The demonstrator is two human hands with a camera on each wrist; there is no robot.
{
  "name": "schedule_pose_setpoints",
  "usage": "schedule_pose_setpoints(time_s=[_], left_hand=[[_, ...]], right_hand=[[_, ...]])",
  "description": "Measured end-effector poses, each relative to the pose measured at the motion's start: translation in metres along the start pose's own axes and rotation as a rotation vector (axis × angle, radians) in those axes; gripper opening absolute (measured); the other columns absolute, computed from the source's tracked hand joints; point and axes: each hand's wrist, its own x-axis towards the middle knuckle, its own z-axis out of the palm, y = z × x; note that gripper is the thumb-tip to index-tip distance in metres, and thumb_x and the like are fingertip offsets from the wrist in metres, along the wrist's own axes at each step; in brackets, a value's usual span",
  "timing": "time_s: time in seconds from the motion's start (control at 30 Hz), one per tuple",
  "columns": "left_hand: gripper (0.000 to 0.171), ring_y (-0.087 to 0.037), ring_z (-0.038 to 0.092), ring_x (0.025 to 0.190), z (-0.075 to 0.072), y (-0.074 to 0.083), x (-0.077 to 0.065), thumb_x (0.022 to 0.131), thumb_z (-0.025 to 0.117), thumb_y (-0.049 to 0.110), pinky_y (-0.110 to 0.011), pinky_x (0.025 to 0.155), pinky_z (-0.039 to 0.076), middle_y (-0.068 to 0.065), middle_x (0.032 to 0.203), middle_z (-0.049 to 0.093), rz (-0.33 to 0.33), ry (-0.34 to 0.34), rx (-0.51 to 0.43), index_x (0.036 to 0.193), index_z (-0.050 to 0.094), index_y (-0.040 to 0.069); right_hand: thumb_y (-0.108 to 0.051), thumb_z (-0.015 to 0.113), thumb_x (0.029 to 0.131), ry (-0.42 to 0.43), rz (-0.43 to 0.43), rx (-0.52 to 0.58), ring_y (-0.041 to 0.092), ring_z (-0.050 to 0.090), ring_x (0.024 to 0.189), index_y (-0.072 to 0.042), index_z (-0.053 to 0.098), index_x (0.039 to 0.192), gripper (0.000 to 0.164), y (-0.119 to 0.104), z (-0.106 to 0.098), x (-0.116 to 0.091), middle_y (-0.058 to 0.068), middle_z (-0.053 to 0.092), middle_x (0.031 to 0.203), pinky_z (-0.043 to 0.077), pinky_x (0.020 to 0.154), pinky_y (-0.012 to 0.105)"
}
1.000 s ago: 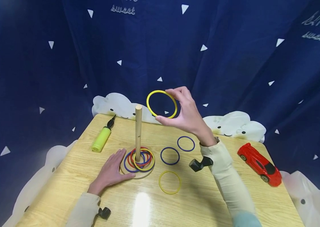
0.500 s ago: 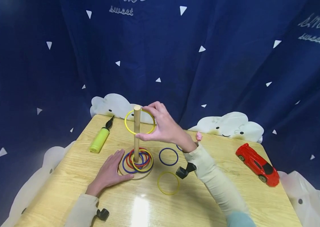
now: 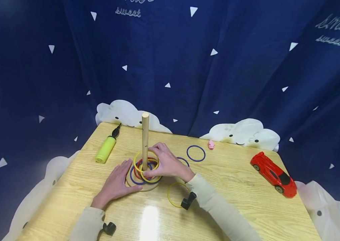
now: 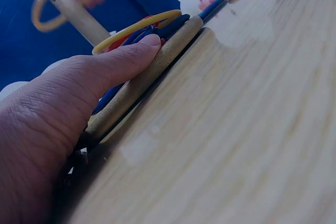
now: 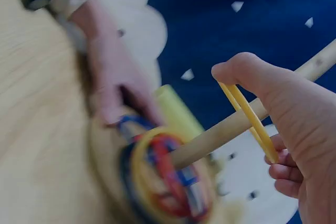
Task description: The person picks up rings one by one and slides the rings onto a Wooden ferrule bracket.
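Note:
In the head view, my right hand (image 3: 168,164) pinches a yellow ring (image 5: 247,109) between thumb and fingers. This ring encircles the upright wooden peg (image 3: 145,140), low down, just above the rings stacked at its foot. Those stacked rings are blue, red and yellow (image 4: 137,29), lying loosely overlapped on the round wooden base (image 4: 173,50). My left hand (image 3: 116,180) rests against the base's left side, fingers straight and spread from the thumb. In the left wrist view its thumb lies on the base's edge, while the other fingers are hidden.
Two blue rings (image 3: 196,161) and a yellow ring (image 3: 170,199) lie right of the base, partly behind my right arm. A pink pig figure (image 3: 211,145) sits at the back. A red toy car (image 3: 273,174) stands far right, a green hand pump (image 3: 106,149) at left.
My right hand has carried the yellow ring left to the peg, then down around it to near the base. The left hand stays in place. The pink pig has come into sight.

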Motion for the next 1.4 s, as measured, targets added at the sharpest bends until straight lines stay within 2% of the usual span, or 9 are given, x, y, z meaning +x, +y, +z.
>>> schedule_pose_setpoints(time_s=[0.1, 0.23, 0.43, 0.53, 0.67, 0.8, 0.93, 1.13, 1.4], left_hand=[[0.128, -0.036, 0.026, 0.157, 0.000, 0.001, 0.000, 0.076, 0.074, 0.079, -0.053, 0.129, 0.019, -0.016, 0.170, 0.029, 0.005, 0.002, 0.003, 0.165, 0.025, 0.002], [0.127, -0.035, 0.026, 0.157, 0.000, 0.001, 0.000, 0.076, 0.075, 0.078, -0.053, 0.129, 0.019, -0.016, 0.170, 0.030, 0.005, 0.002, 0.005, 0.165, 0.026, 0.003], [0.126, -0.035, 0.025, 0.158, 0.001, 0.000, 0.000, 0.077, 0.073, 0.079, -0.053, 0.129, 0.019, -0.016, 0.170, 0.030, 0.000, -0.004, 0.009, 0.166, 0.025, 0.004], [0.127, -0.035, 0.025, 0.158, 0.002, -0.001, 0.001, 0.077, 0.073, 0.080, -0.052, 0.130, 0.019, -0.016, 0.170, 0.030, 0.000, -0.005, 0.010, 0.166, 0.024, 0.004], [0.128, -0.035, 0.025, 0.158, 0.003, -0.001, 0.001, 0.076, 0.074, 0.080, -0.052, 0.130, 0.018, -0.016, 0.170, 0.030, 0.000, 0.001, 0.005, 0.166, 0.025, 0.004], [0.129, -0.036, 0.027, 0.157, 0.002, 0.000, 0.001, 0.074, 0.076, 0.079, -0.053, 0.129, 0.019, -0.018, 0.169, 0.031, -0.004, 0.016, -0.007, 0.165, 0.027, 0.003], [0.130, -0.036, 0.026, 0.157, 0.001, 0.001, 0.002, 0.073, 0.076, 0.080, -0.054, 0.129, 0.019, -0.018, 0.169, 0.030, -0.013, 0.005, -0.008, 0.165, 0.026, 0.004], [0.130, -0.035, 0.024, 0.158, 0.001, 0.000, 0.003, 0.073, 0.075, 0.081, -0.052, 0.130, 0.017, -0.017, 0.170, 0.028, -0.014, -0.008, -0.007, 0.165, 0.025, 0.004], [0.131, -0.034, 0.024, 0.158, 0.002, -0.001, 0.002, 0.072, 0.076, 0.081, -0.051, 0.130, 0.017, -0.016, 0.170, 0.029, -0.013, -0.004, -0.014, 0.166, 0.025, 0.004]], right_hand=[[-0.061, 0.087, 0.072, -0.006, 0.037, 0.003, 0.018, 0.049, 0.119, -0.011, 0.059, 0.146, 0.093, 0.008, 0.023, -0.008, 0.005, 0.055, 0.129, 0.049, 0.100, 0.035], [-0.061, 0.087, 0.073, 0.016, 0.030, -0.005, 0.018, 0.051, 0.118, -0.012, 0.060, 0.144, 0.090, 0.016, 0.046, -0.013, 0.005, 0.057, 0.130, 0.049, 0.101, 0.036], [-0.059, 0.084, 0.081, 0.050, 0.035, 0.046, 0.023, 0.047, 0.138, -0.013, 0.050, 0.151, 0.091, 0.021, 0.064, -0.021, 0.007, 0.053, 0.146, 0.043, 0.116, 0.044], [-0.058, 0.082, 0.084, 0.076, 0.069, 0.117, 0.023, 0.042, 0.144, -0.015, 0.048, 0.154, 0.089, 0.021, 0.064, -0.032, 0.007, 0.049, 0.153, 0.039, 0.119, 0.050], [-0.053, 0.082, 0.086, 0.140, 0.106, 0.173, 0.022, 0.044, 0.141, -0.011, 0.051, 0.152, 0.084, 0.024, 0.060, -0.057, 0.006, 0.050, 0.150, 0.041, 0.117, 0.051], [-0.049, 0.082, 0.087, 0.201, 0.122, 0.167, 0.023, 0.052, 0.129, -0.006, 0.054, 0.147, 0.079, 0.030, 0.056, -0.085, 0.006, 0.055, 0.141, 0.047, 0.109, 0.047], [-0.051, 0.082, 0.087, 0.219, 0.139, 0.140, 0.021, 0.053, 0.126, -0.005, 0.056, 0.145, 0.078, 0.037, 0.052, -0.114, 0.009, 0.057, 0.137, 0.049, 0.107, 0.045], [-0.058, 0.083, 0.083, 0.192, 0.210, 0.126, 0.016, 0.050, 0.130, -0.011, 0.058, 0.145, 0.081, 0.040, 0.044, -0.153, 0.003, 0.057, 0.138, 0.048, 0.110, 0.045], [-0.077, 0.080, 0.072, 0.106, 0.272, 0.049, 0.022, 0.046, 0.136, -0.012, 0.050, 0.152, 0.108, 0.040, 0.039, -0.189, 0.001, 0.049, 0.146, 0.045, 0.112, 0.054]])
